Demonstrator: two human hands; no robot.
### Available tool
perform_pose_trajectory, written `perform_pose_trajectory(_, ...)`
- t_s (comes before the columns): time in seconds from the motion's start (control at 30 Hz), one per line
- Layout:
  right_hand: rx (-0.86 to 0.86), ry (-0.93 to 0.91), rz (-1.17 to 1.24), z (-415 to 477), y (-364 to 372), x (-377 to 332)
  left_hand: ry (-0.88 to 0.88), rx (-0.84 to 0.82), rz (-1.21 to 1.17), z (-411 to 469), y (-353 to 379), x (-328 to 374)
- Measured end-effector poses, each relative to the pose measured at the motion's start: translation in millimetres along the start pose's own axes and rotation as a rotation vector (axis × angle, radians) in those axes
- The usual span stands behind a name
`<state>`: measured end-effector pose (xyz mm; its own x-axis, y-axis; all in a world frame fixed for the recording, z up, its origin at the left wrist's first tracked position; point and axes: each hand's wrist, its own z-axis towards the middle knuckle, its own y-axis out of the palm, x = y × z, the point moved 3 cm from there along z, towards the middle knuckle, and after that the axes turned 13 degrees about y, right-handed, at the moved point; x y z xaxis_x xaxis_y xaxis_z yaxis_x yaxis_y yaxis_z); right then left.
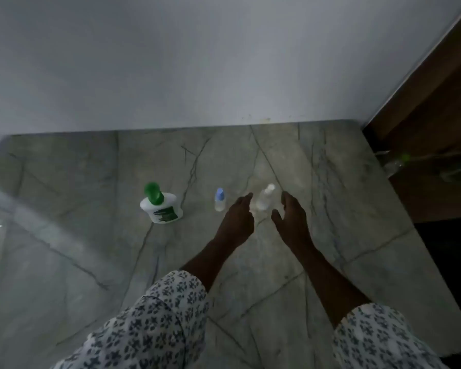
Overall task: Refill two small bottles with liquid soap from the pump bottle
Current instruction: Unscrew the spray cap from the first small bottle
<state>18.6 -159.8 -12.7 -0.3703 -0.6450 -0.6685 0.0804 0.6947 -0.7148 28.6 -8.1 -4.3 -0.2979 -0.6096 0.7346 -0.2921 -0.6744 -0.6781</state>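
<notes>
A white pump bottle [162, 206] with a green pump top stands on the grey marble counter [91, 249], left of centre. To its right stands a small clear bottle with a blue cap [219, 200]. Further right is a small clear bottle with a white cap [266, 197]. My left hand [237, 222] and my right hand [290, 217] are on either side of the white-capped bottle, fingers apart, not touching it. Both hands hold nothing.
A pale wall [197, 62] runs along the back of the counter. At the right the counter ends at a dark wooden panel [437, 102]. Clear plastic items [399, 162] lie in the dark gap beyond the right edge.
</notes>
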Motion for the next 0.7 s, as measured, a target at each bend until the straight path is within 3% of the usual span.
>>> perform_pose_trajectory(0.4, -0.036, -0.242, 0.166, 30, 28, 10, 0.179, 0.33, -0.091, 22, 23, -25)
perform_pose_trajectory(0.7, -0.142, -0.545, 0.217, -29, 53, 6, 0.358, 0.349, -0.049, -69, 3, -37)
